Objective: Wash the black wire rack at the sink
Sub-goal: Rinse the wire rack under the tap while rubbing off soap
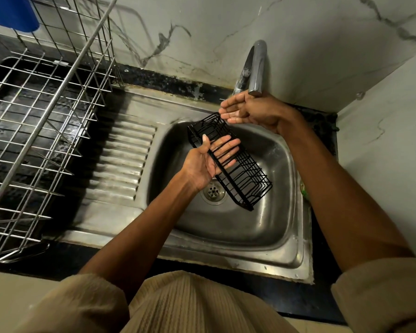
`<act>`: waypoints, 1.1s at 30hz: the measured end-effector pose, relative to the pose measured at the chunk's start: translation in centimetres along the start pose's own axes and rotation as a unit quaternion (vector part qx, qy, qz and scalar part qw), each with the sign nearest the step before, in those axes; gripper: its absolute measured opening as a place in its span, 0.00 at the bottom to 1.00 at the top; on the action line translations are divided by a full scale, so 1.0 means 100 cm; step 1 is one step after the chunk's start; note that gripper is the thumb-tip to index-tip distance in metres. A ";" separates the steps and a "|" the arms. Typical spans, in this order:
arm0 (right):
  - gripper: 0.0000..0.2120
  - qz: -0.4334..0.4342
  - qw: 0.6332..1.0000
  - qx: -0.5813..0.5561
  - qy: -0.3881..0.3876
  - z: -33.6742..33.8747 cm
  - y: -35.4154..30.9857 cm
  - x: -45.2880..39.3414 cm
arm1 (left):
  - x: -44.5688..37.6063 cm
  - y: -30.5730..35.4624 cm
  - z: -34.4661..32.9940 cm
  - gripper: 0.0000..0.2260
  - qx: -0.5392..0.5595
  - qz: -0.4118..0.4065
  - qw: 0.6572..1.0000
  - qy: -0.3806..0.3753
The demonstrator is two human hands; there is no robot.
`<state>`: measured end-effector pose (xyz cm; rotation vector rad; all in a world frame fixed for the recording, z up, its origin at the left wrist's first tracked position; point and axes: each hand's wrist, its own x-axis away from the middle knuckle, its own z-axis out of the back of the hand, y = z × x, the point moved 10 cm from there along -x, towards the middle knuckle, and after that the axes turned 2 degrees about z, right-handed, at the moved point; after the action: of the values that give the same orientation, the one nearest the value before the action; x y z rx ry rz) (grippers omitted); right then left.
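Over the basin: the black wire rack [233, 164] hangs tilted above the steel sink [262, 231], its lower end near the drain [213, 190], not resting on the metal.
Left hand: the left hand [209, 162] carries the rack from beneath, thumb hooked over one long edge, fingers laid nearly straight across the wires; a light hold, not a clench.
Right hand: the right hand [252, 111] sits cupped under the tap [256, 68], fingers relaxed and glistening, fingertips just at the rack's upper corner, holding nothing.
Water: no stream can be made out at the spout; whether it runs I cannot tell.
Stage, as judged: wetting or rinsing, with the rack not yet set aside.
Risk, slip: wet wires against an open palm may slide, and the rack would drop into the bowl and clatter.
Risk, splash: water striking the tilted wires could spray onto the wall and the black counter [322, 121].
Risk, snag: fingers between the thin wires may catch.
Nearby: a steel dish rack [46, 121] stands left of the ribbed drainboard [123, 164].
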<state>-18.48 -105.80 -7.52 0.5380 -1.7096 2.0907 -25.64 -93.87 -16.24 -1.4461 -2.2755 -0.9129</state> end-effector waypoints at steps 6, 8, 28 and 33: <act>0.25 0.010 0.999 -0.035 0.008 -0.002 -0.001 -0.002 | -0.003 0.003 0.008 0.27 -0.005 -0.004 1.000 0.013; 0.25 0.016 0.999 -0.049 0.003 -0.004 -0.001 -0.002 | -0.003 0.001 0.009 0.28 -0.017 0.003 1.000 0.013; 0.21 -0.058 0.996 0.068 -0.012 0.004 0.002 0.015 | -0.004 0.023 0.015 0.24 0.064 -0.057 0.996 0.028; 0.21 -0.093 0.989 0.108 -0.033 0.000 0.003 0.024 | -0.006 0.030 0.018 0.23 0.104 -0.081 0.991 0.027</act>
<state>-20.70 -105.70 -6.51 0.8074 -1.4145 2.1535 -22.52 -92.21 -16.86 -1.1500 -2.3942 -0.7218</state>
